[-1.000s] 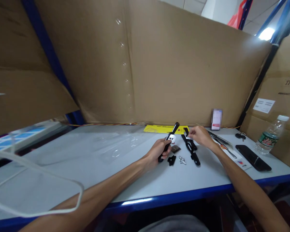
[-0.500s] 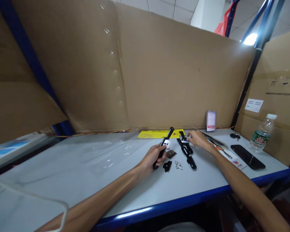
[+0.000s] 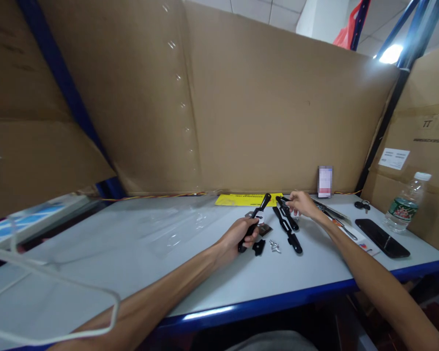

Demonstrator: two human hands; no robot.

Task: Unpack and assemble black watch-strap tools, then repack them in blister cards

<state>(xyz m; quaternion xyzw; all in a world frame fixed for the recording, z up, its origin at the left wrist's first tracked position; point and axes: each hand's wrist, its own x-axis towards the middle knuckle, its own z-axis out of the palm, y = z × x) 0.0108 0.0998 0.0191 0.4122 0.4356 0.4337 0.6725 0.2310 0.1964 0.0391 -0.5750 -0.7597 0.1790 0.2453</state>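
Observation:
My left hand point(image 3: 247, 233) is closed around the lower handle of a black spokeshave point(image 3: 265, 202), held tilted above the table. A pale metal plate point(image 3: 260, 218) shows at its middle. My right hand point(image 3: 302, 204) is at the far ends of two more black spokeshave bodies point(image 3: 286, 225), lying side by side. Its fingers are pinched close to them; what they grip is too small to make out. Below my left hand lie a small black cap plate point(image 3: 258, 247), a dark grey blade point(image 3: 265, 229) and several silver screws point(image 3: 274, 246).
A yellow card point(image 3: 237, 200) lies along the cardboard wall point(image 3: 263, 112). To the right are tools on a white card point(image 3: 342, 226), a black phone point(image 3: 382, 238), keys point(image 3: 362, 205), a water bottle point(image 3: 403, 207) and an upright phone point(image 3: 325, 182). Clear plastic point(image 3: 183, 224) lies left; a white cable point(image 3: 109, 297) loops in front.
The view has shifted slightly, so the scene sits further right. A small silvery piece by my right fingers no longer shows there. My left hand keeps its hold on the spokeshave.

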